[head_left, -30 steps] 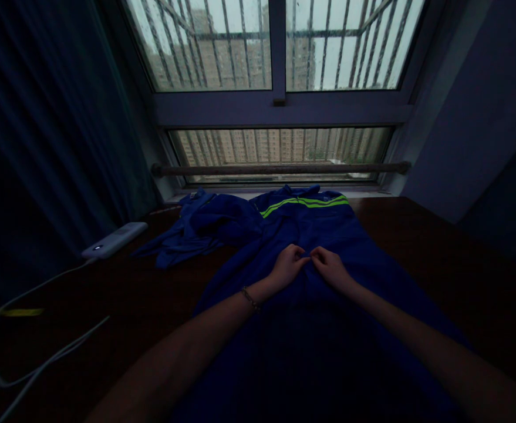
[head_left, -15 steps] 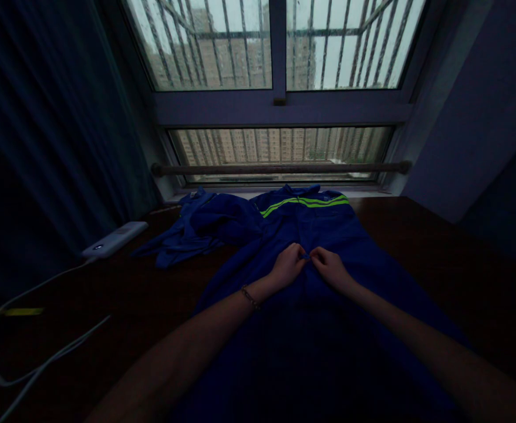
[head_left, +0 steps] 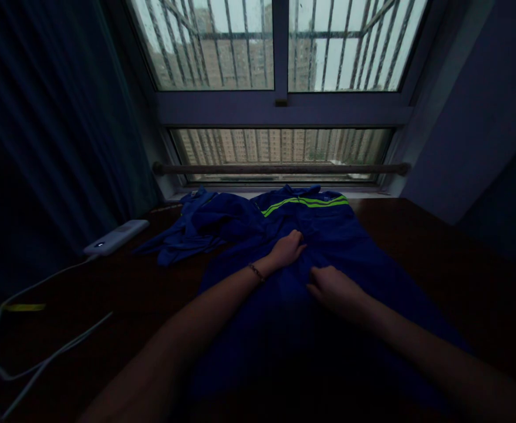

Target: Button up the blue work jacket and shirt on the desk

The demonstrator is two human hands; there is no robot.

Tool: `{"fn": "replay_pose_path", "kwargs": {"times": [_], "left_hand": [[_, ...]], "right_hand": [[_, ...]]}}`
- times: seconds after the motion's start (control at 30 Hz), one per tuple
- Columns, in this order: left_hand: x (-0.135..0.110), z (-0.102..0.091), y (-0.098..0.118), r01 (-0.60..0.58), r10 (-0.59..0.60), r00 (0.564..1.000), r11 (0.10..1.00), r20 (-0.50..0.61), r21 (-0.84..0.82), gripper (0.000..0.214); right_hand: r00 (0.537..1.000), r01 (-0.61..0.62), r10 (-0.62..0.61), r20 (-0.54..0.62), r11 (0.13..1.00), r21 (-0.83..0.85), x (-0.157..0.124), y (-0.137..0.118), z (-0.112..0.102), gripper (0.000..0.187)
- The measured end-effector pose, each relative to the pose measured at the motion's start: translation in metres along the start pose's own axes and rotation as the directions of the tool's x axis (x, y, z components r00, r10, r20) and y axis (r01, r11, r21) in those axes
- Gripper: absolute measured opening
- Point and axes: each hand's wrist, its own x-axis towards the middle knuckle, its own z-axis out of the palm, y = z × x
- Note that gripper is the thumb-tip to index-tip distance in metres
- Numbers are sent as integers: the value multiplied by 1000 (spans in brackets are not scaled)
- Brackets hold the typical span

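Note:
A dark blue work jacket (head_left: 328, 229) with neon yellow-green stripes lies spread on a dark wooden table (head_left: 438, 247) under a window. My left hand (head_left: 286, 249), with a bracelet at the wrist, rests on the jacket's middle, fingers curled against the cloth. My right hand (head_left: 331, 286) lies lower on the fabric, closer to me, fingers bent down onto it. Whether either hand pinches the cloth is not visible in the dim light. A second crumpled blue garment (head_left: 198, 226) lies left of the jacket.
A white power bank (head_left: 117, 237) sits at the table's left with a white cable (head_left: 29, 364) trailing toward me. A yellow strip (head_left: 23, 307) lies at the far left. Dark curtain hangs on the left; a rail and barred window stand behind.
The hands, pinched together at the jacket's centre, have parted: the left slid slightly up and away, the right drew back toward me.

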Motion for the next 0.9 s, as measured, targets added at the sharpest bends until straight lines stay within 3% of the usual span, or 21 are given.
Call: {"fn": "replay_pose_path", "kwargs": {"times": [0.07, 0.17, 0.3, 0.37, 0.47, 0.53, 0.67, 0.77, 0.9], "left_hand": [[9, -2, -5, -10, 9, 999, 1000, 34, 15, 14], [18, -3, -9, -1, -1, 997, 1000, 73, 26, 14], [19, -2, -3, 23, -27, 998, 996, 48, 90, 16], [12, -5, 4, 72, -71, 997, 991, -9, 114, 19], [-9, -18, 18, 127, -121, 989, 990, -88, 65, 20], [-28, -28, 27, 107, -109, 993, 994, -55, -24, 15], [-63, -37, 34, 96, -66, 988, 971, 139, -218, 12], [-78, -32, 28, 159, -130, 983, 954, 126, -253, 17], [-80, -26, 22, 180, -148, 979, 948, 139, -261, 18]], "right_hand": [[993, 95, -98, 60, 994, 61, -7, -8, 13, 12], [948, 319, -314, -55, 933, 170, -12, -14, 33, 15], [903, 427, -396, -168, 873, 236, -10, -11, 42, 18], [923, 376, -337, -185, 889, 262, -7, -4, 39, 15], [964, 192, -135, -228, 949, 250, 0, 8, 35, 14], [973, 100, -44, -228, 965, 241, 5, 16, 34, 11], [980, 63, -18, -199, 973, 221, 8, 20, 37, 9], [978, 60, -19, -208, 979, 195, 7, 16, 39, 16], [977, 24, 4, -214, 991, 129, 6, 11, 38, 31]]}}
